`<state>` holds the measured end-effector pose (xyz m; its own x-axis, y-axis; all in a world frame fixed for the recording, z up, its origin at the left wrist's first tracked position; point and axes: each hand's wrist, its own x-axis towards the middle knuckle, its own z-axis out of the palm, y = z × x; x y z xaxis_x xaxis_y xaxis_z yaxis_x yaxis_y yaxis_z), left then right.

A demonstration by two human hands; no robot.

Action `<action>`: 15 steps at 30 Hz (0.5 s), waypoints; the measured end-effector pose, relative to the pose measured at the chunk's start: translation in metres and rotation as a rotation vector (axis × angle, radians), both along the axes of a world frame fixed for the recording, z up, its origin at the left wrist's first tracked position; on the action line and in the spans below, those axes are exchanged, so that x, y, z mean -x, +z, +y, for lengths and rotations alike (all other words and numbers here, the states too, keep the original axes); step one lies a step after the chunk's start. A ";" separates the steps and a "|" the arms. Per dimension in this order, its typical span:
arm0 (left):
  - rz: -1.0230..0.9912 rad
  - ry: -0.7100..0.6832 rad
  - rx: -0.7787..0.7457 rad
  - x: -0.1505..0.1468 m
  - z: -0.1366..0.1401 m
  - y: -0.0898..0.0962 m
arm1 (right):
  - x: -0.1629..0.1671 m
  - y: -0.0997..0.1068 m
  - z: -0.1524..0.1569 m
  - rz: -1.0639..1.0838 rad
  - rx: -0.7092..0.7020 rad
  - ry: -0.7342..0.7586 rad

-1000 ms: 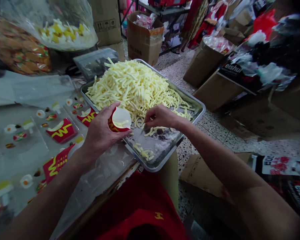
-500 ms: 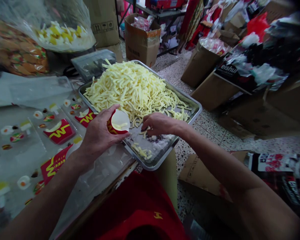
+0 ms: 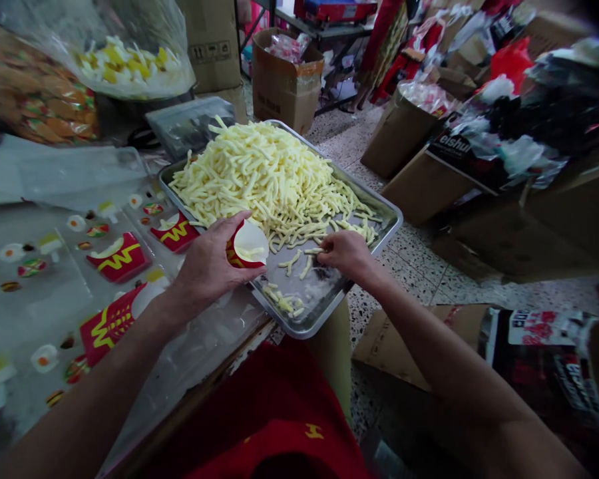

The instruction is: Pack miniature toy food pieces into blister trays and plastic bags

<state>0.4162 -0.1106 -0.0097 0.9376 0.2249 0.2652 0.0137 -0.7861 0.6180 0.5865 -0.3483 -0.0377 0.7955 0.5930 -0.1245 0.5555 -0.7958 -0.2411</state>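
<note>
My left hand (image 3: 205, 261) is wrapped round a red and yellow fry carton (image 3: 251, 239), its white mouth tilted toward the tray. A few pale sticks lie inside it. At the middle of the metal tray (image 3: 324, 326), my right hand (image 3: 348, 254) has its fingers pinched together on a pale toy-like french fry (image 3: 313, 251). Behind both hands rises a large heap of french fries (image 3: 259, 174). Several loose pieces (image 3: 282, 301) lie near the tray's front corner.
Plastic sheets with red carton pieces (image 3: 120, 258) and small food-shaped pieces (image 3: 32, 267) cover the table at left. Bags of yellow-white pieces (image 3: 122, 63) and brown pieces (image 3: 40, 100) stand behind. Cardboard boxes (image 3: 287, 90) and plastic-filled cartons (image 3: 422, 143) crowd the floor.
My right hand has moved right and slightly up across the tray, with its fingers now pinching a fry. The carton in my left hand has shifted slightly right.
</note>
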 end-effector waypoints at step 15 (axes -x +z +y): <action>0.101 -0.028 -0.008 0.002 -0.022 0.000 | -0.005 0.034 0.027 0.034 0.130 0.835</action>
